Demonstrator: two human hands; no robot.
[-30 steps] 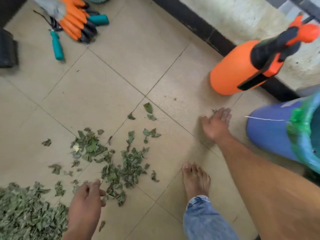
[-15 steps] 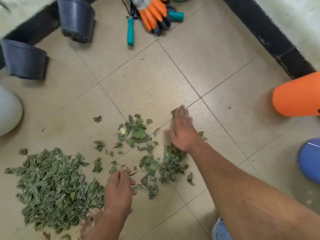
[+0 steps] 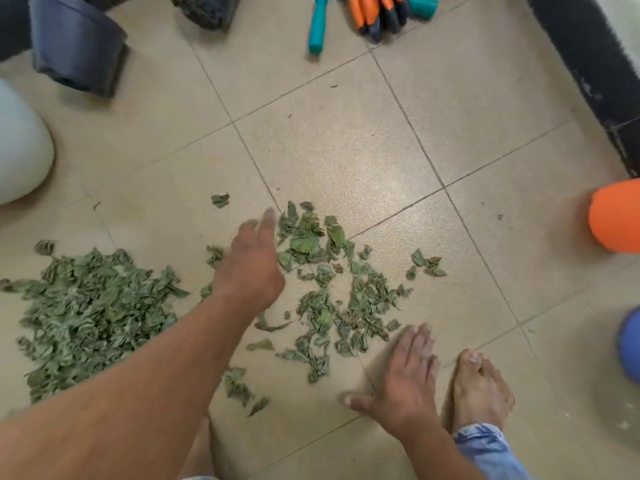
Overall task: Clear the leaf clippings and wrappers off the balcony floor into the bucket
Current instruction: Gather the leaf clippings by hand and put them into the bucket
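The balcony floor (image 3: 363, 140) was made of tan tiles. A big pile of leaf clippings (image 3: 93, 313) lay on the left side. More loose leaves (image 3: 332, 289) were spread out in the middle, just beside the pile.

The left hand (image 3: 252, 268) reached in between the pile and the loose leaves. Its fingers were straight and it held nothing. It looked blurry, so it was hard to tell if it touched the floor. The right hand (image 3: 407, 382) lay flat on the tiles at the near edge of the loose leaves. Its fingers were straight and close together, its thumb stuck out to the left, and it held nothing too.

A bare foot (image 3: 479, 389) stood just beside the right hand, with a blue jeans cuff (image 3: 485, 445) above it. A bit of the blue bucket (image 3: 631, 344) showed at the right edge, well apart from the leaves. An orange sprayer (image 3: 616, 216) stood near it. At the top lay orange gloves (image 3: 377, 12) and a teal handle (image 3: 317, 26). Two dark pots (image 3: 79, 46) lay at the top left.
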